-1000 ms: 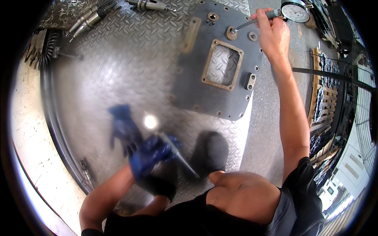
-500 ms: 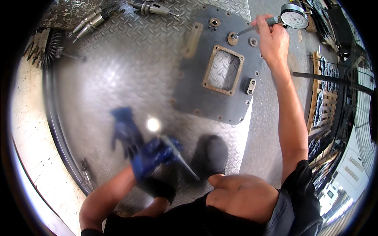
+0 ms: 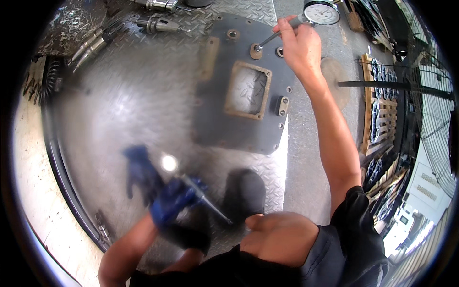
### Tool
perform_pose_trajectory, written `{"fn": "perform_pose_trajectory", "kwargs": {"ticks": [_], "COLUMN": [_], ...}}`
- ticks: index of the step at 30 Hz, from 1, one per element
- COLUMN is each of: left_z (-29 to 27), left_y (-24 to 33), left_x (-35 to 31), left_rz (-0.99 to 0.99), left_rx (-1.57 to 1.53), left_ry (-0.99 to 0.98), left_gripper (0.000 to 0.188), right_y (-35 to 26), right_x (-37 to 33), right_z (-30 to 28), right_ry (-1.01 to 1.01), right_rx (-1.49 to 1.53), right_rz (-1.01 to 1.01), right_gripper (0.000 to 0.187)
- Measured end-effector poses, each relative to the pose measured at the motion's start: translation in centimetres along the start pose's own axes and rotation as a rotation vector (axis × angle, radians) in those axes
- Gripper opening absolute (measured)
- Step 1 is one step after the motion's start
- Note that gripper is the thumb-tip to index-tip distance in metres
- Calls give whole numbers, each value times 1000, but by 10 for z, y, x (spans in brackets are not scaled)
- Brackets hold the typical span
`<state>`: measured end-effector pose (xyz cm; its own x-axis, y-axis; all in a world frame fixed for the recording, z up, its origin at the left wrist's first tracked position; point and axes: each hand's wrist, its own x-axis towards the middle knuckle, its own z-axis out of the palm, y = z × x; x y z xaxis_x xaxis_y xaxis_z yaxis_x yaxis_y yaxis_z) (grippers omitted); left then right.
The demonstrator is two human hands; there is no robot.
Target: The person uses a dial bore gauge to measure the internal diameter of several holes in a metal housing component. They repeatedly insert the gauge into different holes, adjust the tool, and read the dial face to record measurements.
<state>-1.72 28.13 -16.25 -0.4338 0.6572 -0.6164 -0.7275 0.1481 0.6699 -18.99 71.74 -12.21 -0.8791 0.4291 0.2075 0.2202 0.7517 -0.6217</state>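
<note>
The bare right hand (image 3: 302, 50) clamps its grip around a dial gauge (image 3: 322, 14), its thin rod (image 3: 268, 40) slanting to the hole of a raised boss (image 3: 256, 55) on the grey plate (image 3: 232, 136), which lies on tread-patterned metal (image 3: 119, 105). The blue-gloved left hand (image 3: 169, 201) has its grip closed on a slim rod tool (image 3: 206, 198) with a glaring round end; beside it is another blue glove (image 3: 142, 172), too blurred to tell whether held.

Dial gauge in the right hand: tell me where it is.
In the head view, the dial gauge is at the top, right of centre, by the right hand, its probe reaching a brown boss on the dark plate.
</note>
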Motion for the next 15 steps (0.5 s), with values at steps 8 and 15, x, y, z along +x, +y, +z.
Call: {"fn": "perform_pose_trajectory", "kwargs": {"ticks": [8,15], "left_z": [10,9], "left_y": [16,15], "left_x": [-3,-2], "left_rz": [-139,-136], "left_rx": [-102,-98], "left_ry": [91,78], "left_gripper": [37,36], "right_y": [-3,-5], "right_x": [-4,-11], "right_z": [0,1], "right_ry": [-16,-2], "right_rx": [-4,3], "right_rz": [22,25], "right_gripper": [32,32]}}
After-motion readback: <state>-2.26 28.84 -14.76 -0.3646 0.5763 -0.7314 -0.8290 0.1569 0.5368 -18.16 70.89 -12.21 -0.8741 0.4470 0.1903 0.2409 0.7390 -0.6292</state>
